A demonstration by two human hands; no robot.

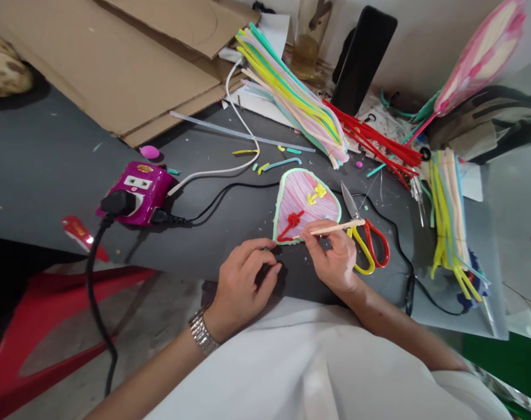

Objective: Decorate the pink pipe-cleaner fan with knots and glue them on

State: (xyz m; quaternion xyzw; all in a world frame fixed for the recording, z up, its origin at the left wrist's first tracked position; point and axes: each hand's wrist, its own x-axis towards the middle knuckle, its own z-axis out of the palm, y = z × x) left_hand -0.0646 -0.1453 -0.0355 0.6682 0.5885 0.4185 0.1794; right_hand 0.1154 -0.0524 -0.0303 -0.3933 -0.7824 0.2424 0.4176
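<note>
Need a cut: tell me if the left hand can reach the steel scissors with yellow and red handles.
Probably not directly: the right hand, holding a thin wooden stick, lies between the left hand and the scissors, blocking a straight path.

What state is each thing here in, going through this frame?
Left hand, empty, fingers curled
Right hand, pinching a wooden stick
Pink fan-shaped craft panel, flat, green-rimmed
Scissors, lying with blades closed
Magenta power socket, black plug inserted

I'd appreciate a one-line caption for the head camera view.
Right hand holds a wooden stick at a green-rimmed pink fan-shaped craft piece, left hand beside it.
</note>
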